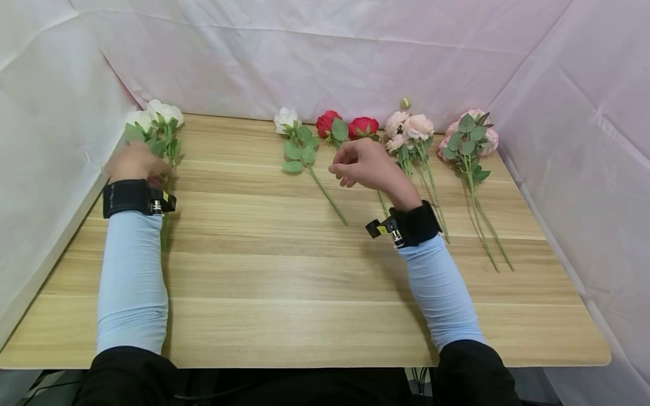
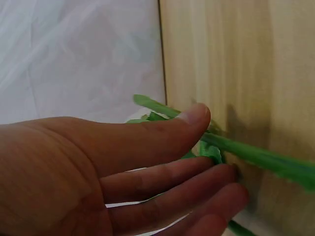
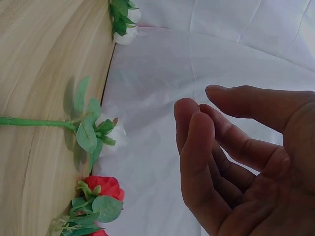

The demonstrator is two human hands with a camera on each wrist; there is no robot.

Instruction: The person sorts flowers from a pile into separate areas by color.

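Observation:
At the far left of the table, my left hand (image 1: 136, 163) is over the stems and leaves of white roses (image 1: 161, 111). In the left wrist view a green stem (image 2: 261, 157) runs behind the thumb tip, while the thumb and fingers stand apart. The white petals are mostly hidden behind that hand. My right hand (image 1: 367, 163), loosely bent and holding nothing, hovers in front of the red roses (image 1: 363, 127). Left of it lies a single white rose (image 1: 287, 119) with its green stem angled toward me; the right wrist view also shows this rose's leaves (image 3: 87, 135).
Light pink flowers (image 1: 417, 126) lie right of the red roses, with long stems pointing toward me. Farther right is another pink bunch (image 1: 491, 138). White cloth walls (image 1: 325, 62) enclose the wooden table (image 1: 304, 316) at the back and sides.

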